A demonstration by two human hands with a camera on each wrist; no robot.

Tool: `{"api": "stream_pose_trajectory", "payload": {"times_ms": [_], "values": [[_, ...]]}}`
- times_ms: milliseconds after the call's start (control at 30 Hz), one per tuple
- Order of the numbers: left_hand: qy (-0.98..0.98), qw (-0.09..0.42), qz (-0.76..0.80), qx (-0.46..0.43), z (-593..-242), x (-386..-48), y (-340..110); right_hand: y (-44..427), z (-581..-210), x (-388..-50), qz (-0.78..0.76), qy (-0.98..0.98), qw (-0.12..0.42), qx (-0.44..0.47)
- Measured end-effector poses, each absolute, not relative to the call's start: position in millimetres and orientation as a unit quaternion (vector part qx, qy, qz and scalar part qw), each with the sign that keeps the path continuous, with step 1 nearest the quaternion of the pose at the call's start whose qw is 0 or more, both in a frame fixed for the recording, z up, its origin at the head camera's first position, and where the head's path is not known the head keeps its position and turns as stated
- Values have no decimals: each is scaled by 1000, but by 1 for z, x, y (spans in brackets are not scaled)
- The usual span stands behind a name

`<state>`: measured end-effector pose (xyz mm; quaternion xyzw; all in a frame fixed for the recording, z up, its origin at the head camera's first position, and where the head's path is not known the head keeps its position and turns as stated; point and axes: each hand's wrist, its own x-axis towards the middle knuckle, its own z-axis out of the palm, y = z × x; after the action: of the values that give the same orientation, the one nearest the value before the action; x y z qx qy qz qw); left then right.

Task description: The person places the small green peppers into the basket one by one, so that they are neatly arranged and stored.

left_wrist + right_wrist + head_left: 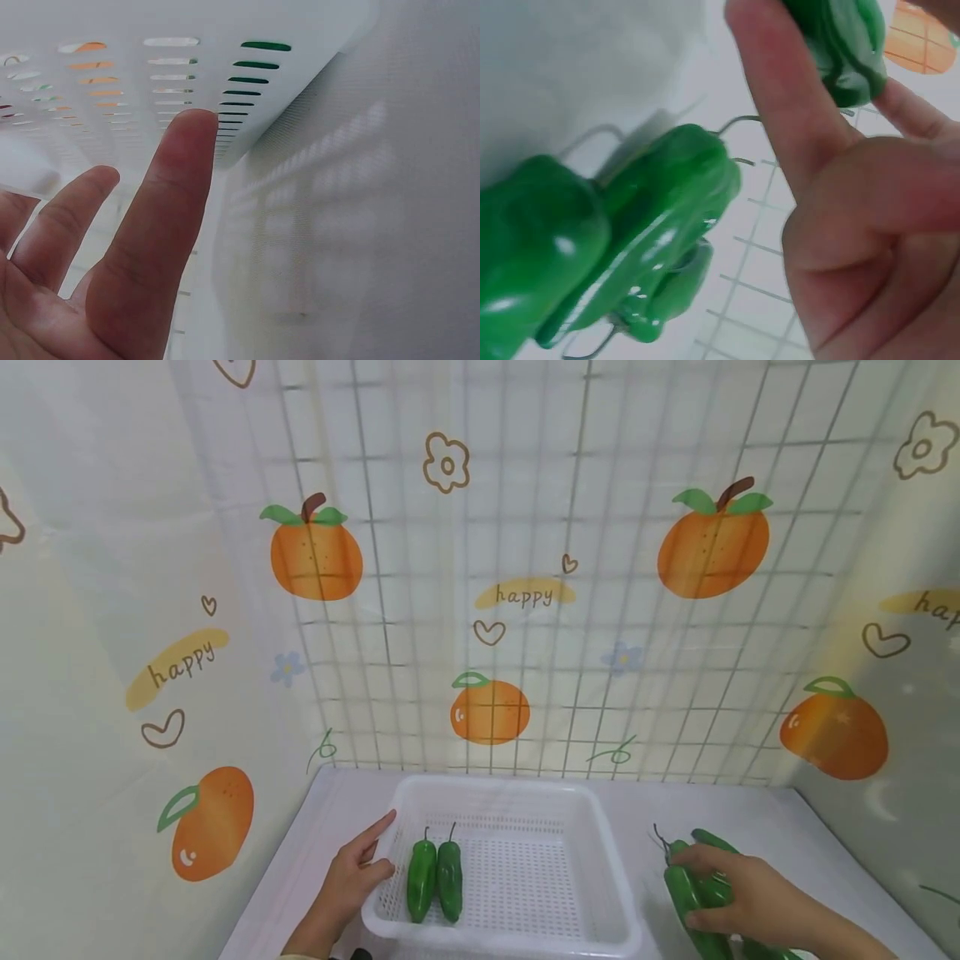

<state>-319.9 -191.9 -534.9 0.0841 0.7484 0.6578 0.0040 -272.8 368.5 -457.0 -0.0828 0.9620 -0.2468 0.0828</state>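
A white perforated basket [525, 935] stands on the table, with two green peppers side by side in its left part, a lighter one [422, 881] and a darker one [449, 881]. My left hand [348, 877] touches the basket's left side, fingers extended; in the left wrist view a fingertip [196, 124] meets the slotted wall. Right of the basket, my right hand [742, 893] holds a long green pepper [684, 893] between thumb and fingers. That pepper [855, 45] is partly hidden by the hand in the right wrist view.
Several more green peppers [660, 217] lie by the right hand, partly covered by it in the head view. A fruit-printed curtain [525, 652] over a wire grid closes off the back and sides. A small black object [362, 954] shows at the bottom edge.
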Motion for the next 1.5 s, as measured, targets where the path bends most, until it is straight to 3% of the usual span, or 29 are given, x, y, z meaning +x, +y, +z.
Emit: {"api": "stream_pose_trajectory", "payload": {"times_ms": [400, 700, 1200, 1500], "values": [[745, 8, 662, 83, -532, -319, -192, 351, -432, -290, -286, 946, 27, -147], [742, 10, 664, 90, -533, -319, -191, 326, -419, -304, -369, 915, 54, -154], [742, 15, 664, 88, -535, -323, -194, 279, -423, -337, -392, 899, 23, -194], [743, 12, 663, 93, -536, -324, -195, 242, -420, -349, -370, 900, 57, -222]]}}
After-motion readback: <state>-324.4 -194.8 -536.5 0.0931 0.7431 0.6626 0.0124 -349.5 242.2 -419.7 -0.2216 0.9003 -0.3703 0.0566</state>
